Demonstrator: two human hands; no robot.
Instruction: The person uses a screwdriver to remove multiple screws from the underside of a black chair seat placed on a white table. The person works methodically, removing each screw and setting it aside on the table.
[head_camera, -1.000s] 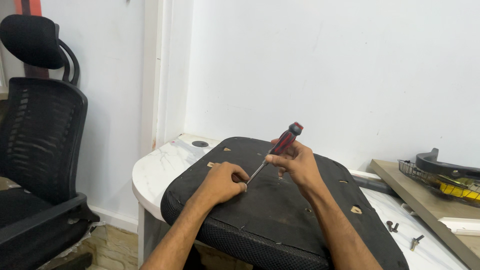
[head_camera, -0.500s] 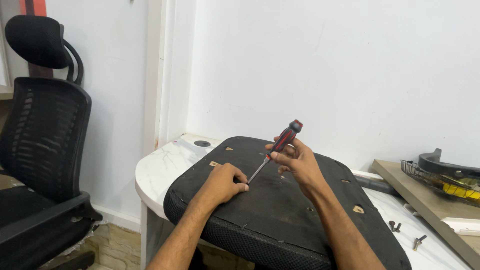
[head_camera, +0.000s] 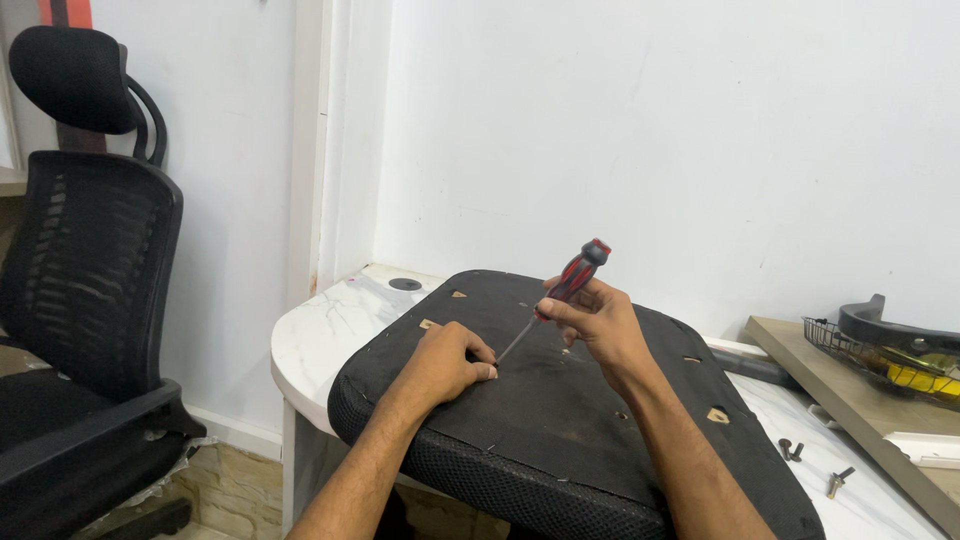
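Note:
A black chair seat cushion (head_camera: 540, 420) lies upside down on a white marble-look table (head_camera: 320, 330). My right hand (head_camera: 598, 325) grips a screwdriver (head_camera: 560, 292) with a red and black handle, tilted, its tip down on the cushion's underside. My left hand (head_camera: 448, 362) rests on the cushion with its fingertips curled right beside the screwdriver tip. Whether those fingers pinch something small there cannot be told.
A black mesh office chair (head_camera: 85, 290) stands at the left. Loose screws (head_camera: 789, 452) and a bolt (head_camera: 836, 483) lie on the table at the right. A wire basket (head_camera: 885, 360) with black and yellow parts sits on a wooden board (head_camera: 850, 410). A white wall is behind.
The screwdriver handle has shifted slightly as my right hand regrips it. My left hand has stayed by the tip. The view moved a little.

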